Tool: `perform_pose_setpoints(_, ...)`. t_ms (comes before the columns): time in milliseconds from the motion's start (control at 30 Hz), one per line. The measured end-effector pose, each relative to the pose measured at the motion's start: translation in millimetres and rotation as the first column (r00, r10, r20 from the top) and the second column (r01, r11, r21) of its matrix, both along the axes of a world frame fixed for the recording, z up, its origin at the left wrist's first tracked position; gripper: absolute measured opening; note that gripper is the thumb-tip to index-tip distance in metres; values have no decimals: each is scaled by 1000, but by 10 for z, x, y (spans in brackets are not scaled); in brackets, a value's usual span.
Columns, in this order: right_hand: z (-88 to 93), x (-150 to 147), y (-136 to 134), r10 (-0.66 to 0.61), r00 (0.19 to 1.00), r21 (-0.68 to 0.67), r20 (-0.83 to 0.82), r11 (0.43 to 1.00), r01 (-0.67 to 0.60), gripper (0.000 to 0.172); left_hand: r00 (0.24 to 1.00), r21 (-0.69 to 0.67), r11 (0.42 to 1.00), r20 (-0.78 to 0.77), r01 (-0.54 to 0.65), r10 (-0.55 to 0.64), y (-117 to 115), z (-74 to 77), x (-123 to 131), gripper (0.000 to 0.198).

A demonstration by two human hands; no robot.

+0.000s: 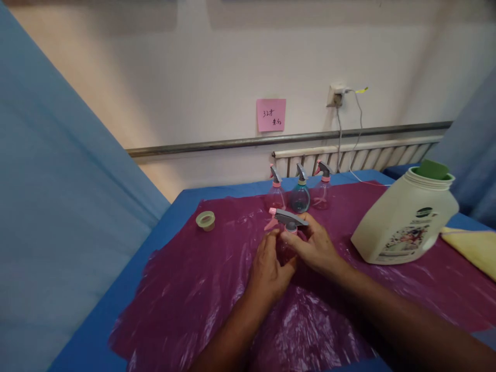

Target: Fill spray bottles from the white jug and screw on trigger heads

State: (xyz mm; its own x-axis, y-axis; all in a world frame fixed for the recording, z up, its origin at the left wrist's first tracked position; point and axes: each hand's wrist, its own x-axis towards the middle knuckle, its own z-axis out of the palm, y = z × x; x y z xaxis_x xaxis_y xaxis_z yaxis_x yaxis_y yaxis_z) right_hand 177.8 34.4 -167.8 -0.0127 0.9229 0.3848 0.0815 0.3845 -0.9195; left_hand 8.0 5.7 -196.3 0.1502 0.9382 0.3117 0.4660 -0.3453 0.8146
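Observation:
Both hands are on a small spray bottle (287,219) with a grey and pink trigger head. My left hand (268,266) wraps round its clear body, which is mostly hidden by the fingers. At the neck, just under the trigger head, my right hand (315,245) grips with thumb and fingers. Behind them stand a clear pink spray bottle (276,196), a teal spray bottle (300,199) and another pink spray bottle (321,195), all upright with trigger heads on.
A large cream jug (403,222) stands uncapped at the right, a green scoop (433,169) in its mouth. A pale cap (206,221) lies at the left on the purple plastic sheet (194,289). A yellow cloth (475,250) and a white cable (360,178) are at the right.

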Motion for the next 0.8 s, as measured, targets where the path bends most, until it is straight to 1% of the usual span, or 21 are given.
perform_pose_setpoints(33, 10, 47, -10, 28, 1000, -1, 13, 1000, -28, 22, 1000, -13, 1000, -7, -3, 3, 6, -10, -4, 71)
perform_pose_setpoints(100, 29, 140, -12, 77, 997, -18, 20, 997, -77, 22, 1000, -28, 1000, -14, -7, 7, 13, -14, -8, 77)
perform_pose_setpoints(200, 37, 222, 30, 100, 995, -49, 9, 994, -99, 22, 1000, -23, 1000, -14, -11, 10, 5, 25, -2, 75)
perform_pose_setpoints(300, 17, 199, 84, 82, 996, -39, -38, 996, -83, 26, 1000, -5, 1000, -13, -7, 7, -11, 81, 10, 68)
perform_pose_setpoints(433, -22, 87, 111, 18, 994, -24, -109, 999, -21, 31, 1000, -28, 1000, -5, -10, 9, -18, 109, 11, 68)
perform_pose_setpoints(533, -45, 31, 102, -27, 996, 2, -91, 1000, 27, 29, 1000, -47, 999, 10, -5, 6, -13, 96, 5, 68)
perform_pose_setpoints(667, -60, 23, 82, -83, 994, 11, -75, 996, 84, 28, 1000, -34, 999, 1, -12, 12, -4, 64, 4, 67)
perform_pose_setpoints(800, -47, 52, 56, -52, 998, 48, -39, 997, 54, 26, 1000, -6, 1000, -14, -11, 11, 0, 22, -4, 69)
